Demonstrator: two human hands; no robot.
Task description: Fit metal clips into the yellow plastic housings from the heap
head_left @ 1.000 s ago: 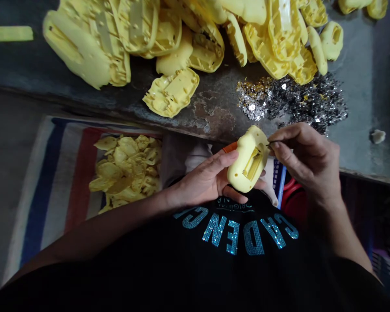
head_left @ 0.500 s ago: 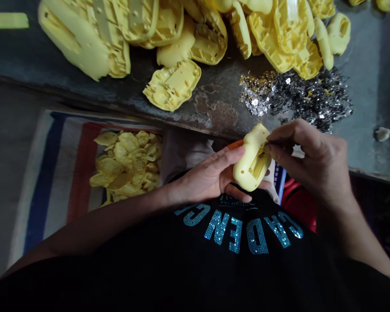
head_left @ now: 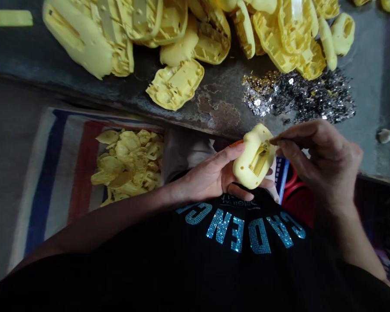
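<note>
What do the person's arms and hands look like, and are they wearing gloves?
No gloves show: the left hand and right hand look bare, and so do both forearms. The black sleeves stop above them. Something orange shows by the left fingers, but I can't tell whether it's worn.

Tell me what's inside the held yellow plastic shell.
Inside the yellow plastic shell, a long recess shows small metallic-looking bits near its upper end; the shell hides the rest.
</note>
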